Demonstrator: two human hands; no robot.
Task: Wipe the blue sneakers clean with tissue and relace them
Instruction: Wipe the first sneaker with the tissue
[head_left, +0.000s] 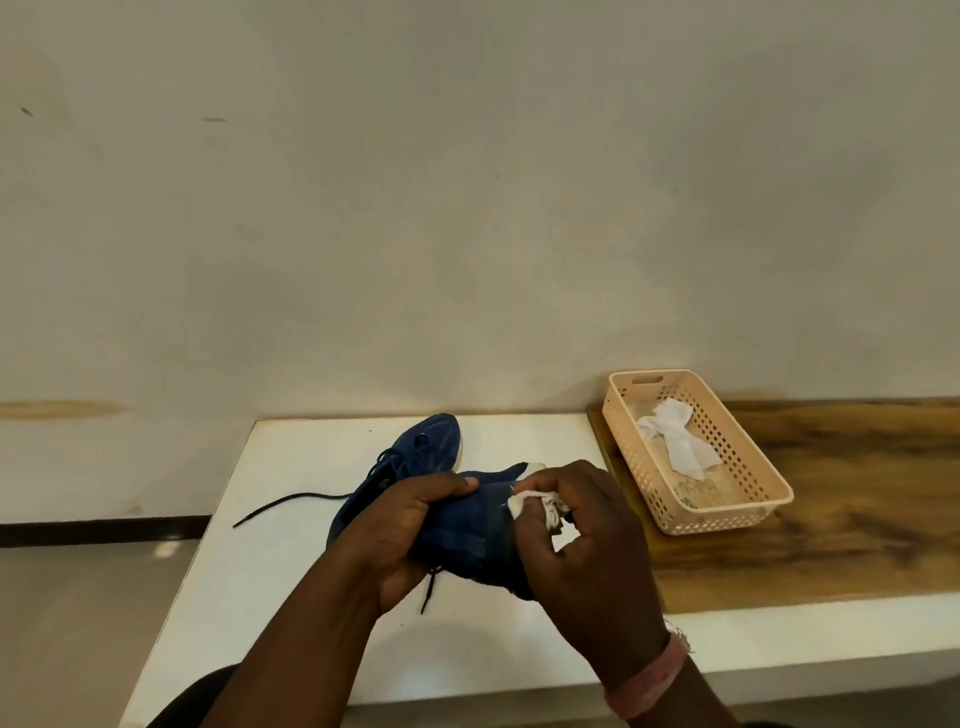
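Head view shows a white tabletop (291, 597) with one blue sneaker (415, 452) lying on it. Above it, the left hand (400, 535) has its grip wrapped around the second sneaker (467, 525). The right hand (582, 540) pinches a crumpled tissue (530, 501) against it. The shoe looks soft and light, so holding its middle seems best. A basket (769, 483) holds used tissue (675, 436).

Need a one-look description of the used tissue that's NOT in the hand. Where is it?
Start at the white table, then go right onto the adjoining wood-grain surface, where a peach perforated basket sits by the wall. The crumpled white tissue lies inside it, toward the far end. Unlike the wad that the right hand pinches against the blue sneaker, no hand touches it.
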